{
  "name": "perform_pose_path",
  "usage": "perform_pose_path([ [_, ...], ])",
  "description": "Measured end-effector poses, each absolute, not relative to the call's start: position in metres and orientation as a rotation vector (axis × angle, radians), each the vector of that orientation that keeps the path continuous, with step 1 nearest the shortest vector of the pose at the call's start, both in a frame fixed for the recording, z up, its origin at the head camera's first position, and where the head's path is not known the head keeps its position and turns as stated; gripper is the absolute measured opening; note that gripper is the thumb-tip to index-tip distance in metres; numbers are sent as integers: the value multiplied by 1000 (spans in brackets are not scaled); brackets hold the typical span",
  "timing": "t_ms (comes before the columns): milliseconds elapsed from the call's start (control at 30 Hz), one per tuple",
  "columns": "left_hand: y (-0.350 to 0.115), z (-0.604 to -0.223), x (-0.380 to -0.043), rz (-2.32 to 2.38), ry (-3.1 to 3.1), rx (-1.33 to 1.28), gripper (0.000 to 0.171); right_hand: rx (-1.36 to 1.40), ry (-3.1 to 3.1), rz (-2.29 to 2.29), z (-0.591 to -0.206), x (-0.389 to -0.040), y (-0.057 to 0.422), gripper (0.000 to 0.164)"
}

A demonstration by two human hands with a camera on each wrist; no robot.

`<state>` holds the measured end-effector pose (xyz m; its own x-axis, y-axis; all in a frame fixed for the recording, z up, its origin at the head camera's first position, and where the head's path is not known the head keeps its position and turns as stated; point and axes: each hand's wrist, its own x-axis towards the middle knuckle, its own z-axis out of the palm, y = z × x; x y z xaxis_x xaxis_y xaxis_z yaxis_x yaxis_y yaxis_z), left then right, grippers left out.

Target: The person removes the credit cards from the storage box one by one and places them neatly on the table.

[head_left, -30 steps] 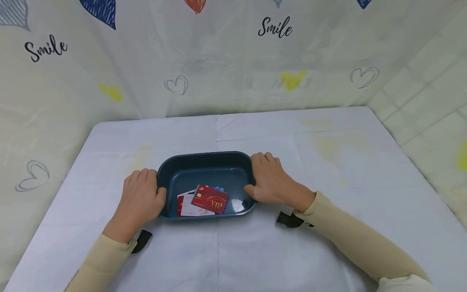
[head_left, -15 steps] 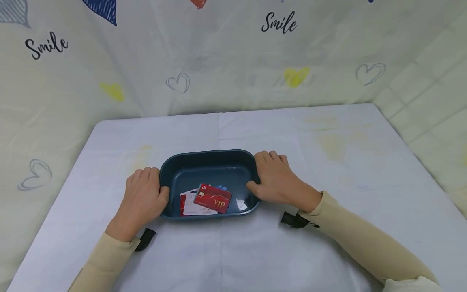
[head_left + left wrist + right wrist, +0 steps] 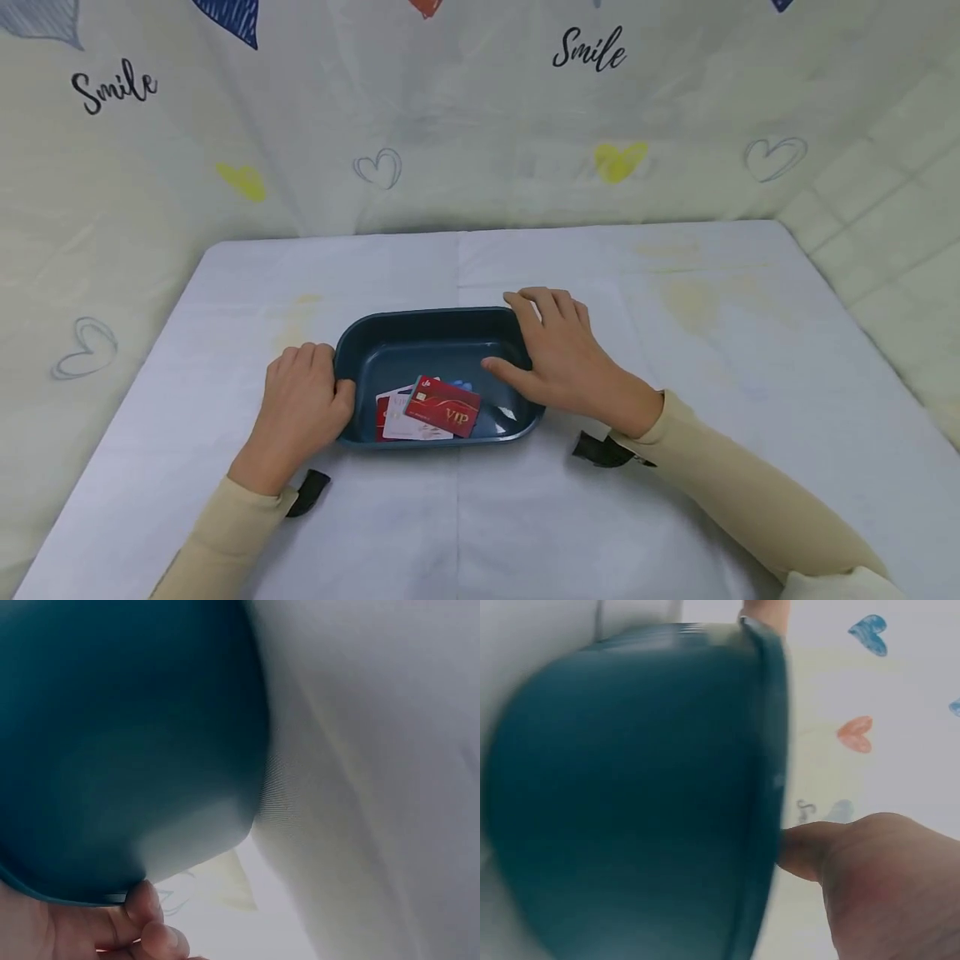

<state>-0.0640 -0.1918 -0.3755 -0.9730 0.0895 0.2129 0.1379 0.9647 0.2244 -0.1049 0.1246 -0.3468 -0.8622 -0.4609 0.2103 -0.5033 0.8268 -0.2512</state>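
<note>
A dark teal rectangular basin (image 3: 420, 333) sits on the white-covered table in the head view. Several cards lie in it, with a red VIP card (image 3: 444, 407) on top of a white card (image 3: 408, 421); small blue items (image 3: 462, 386) peek out behind. My left hand (image 3: 303, 408) grips the basin's left rim, thumb inside and fingers outside; the left wrist view shows curled fingertips (image 3: 154, 919) under the rim. Over the right rim my right hand (image 3: 562, 358) is spread, thumb above the inside and fingers near the far right corner. In the right wrist view the basin's outer wall (image 3: 630, 795) hides most fingers.
The tablecloth (image 3: 637, 508) has faint yellow stains toward the back. Behind the table hangs a pale backdrop (image 3: 480, 100) printed with hearts and "Smile" lettering. Black straps (image 3: 307, 493) are on both wrists.
My right hand has loosened from the basin's right rim, its fingers and thumb spreading. The left hand keeps its grip. The whole view has shifted slightly, and the cards lie as before.
</note>
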Motion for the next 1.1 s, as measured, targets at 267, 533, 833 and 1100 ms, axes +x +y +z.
perform_pose_path([
  [267, -187, -375, -68, -401, -2928, -171, 14, 946, -2810, 610, -333, -100, 108, 73],
  [533, -190, -377, -65, -424, -2964, -136, 14, 1164, -2782, 841, -326, -94, 87, 61],
  [833, -186, -377, -66, -411, -2947, -166, 14, 1314, -2795, 1016, -334, -95, 73, 50],
  [1100, -189, -376, -65, -375, -2949, -186, 15, 1346, -2823, 1072, -352, -106, 69, 47],
])
